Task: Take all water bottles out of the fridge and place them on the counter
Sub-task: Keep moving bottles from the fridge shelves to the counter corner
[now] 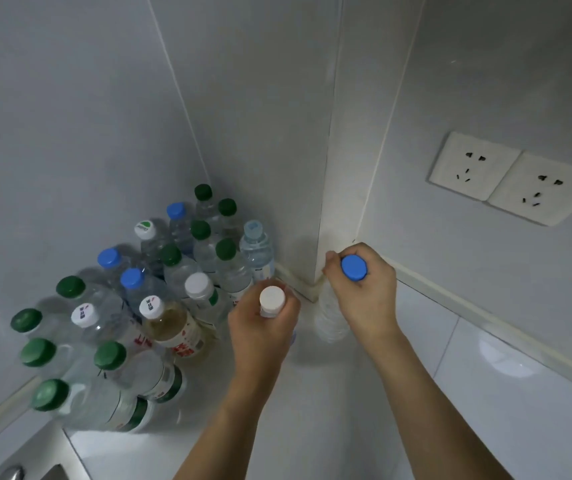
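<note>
1. Two hands each hold one bottle by the neck: the left hand (260,327) has its fingers curled round a white-capped bottle (272,301); the right hand (364,289) grips a blue-capped bottle (329,320).
2. Both bottles stand upright at the counter (485,393), near the wall's jutting corner.
3. The cluster of bottles (146,306) on the left shows about nine green caps, three blue, four white and one pale blue.
4. Two wall sockets (509,178) sit side by side on the right.
5. Bare counter lies right of the right hand; a sink edge (35,469) shows at bottom left.
</note>
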The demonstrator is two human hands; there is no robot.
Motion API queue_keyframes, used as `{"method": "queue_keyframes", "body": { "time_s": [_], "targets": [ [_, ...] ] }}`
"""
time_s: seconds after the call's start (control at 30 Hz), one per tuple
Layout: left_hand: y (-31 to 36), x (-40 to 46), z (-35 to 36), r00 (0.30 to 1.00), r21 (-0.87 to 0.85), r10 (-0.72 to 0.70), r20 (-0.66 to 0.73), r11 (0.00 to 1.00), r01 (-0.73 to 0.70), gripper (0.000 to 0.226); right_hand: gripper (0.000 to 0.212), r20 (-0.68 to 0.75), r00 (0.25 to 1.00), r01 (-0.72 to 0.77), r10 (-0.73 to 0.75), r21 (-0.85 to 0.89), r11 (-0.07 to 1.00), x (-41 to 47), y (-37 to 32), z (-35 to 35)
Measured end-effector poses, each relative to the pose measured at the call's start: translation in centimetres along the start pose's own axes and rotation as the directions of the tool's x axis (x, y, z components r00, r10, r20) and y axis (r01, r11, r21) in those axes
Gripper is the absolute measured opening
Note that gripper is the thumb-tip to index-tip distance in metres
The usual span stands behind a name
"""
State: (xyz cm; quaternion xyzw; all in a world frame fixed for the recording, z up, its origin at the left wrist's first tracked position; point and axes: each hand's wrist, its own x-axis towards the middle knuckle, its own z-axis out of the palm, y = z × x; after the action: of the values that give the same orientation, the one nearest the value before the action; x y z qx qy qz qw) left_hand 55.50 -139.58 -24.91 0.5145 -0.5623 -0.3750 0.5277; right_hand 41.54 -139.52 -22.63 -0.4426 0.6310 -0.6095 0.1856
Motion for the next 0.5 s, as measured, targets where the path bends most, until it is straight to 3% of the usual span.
{"method": "queue_keyframes", "body": {
  "time_s": [0.1,0.33,0.5],
  "targets": [
    [-1.9,1.4,0.4,1.0,0.038,0.022,-0.007,0.999,-0.022,0.0,0.02,0.075,0.997,0.004,-0.003,-0.015,1.0,1.5,1.9,2.6],
    [-4.7,3.4,1.2,0.987,0.123,0.144,-0.073,0.983,-0.134,0.011,0.024,0.186,0.982,0.017,-0.014,-0.014,1.0,3.3,4.8,6.9],
    [-5.8,4.7,1.6,0.983,0.118,0.129,-0.135,0.987,-0.113,0.014,0.024,0.261,0.965,0.015,-0.005,-0.038,0.999,3.7,6.2,8.7]
  ]
}}
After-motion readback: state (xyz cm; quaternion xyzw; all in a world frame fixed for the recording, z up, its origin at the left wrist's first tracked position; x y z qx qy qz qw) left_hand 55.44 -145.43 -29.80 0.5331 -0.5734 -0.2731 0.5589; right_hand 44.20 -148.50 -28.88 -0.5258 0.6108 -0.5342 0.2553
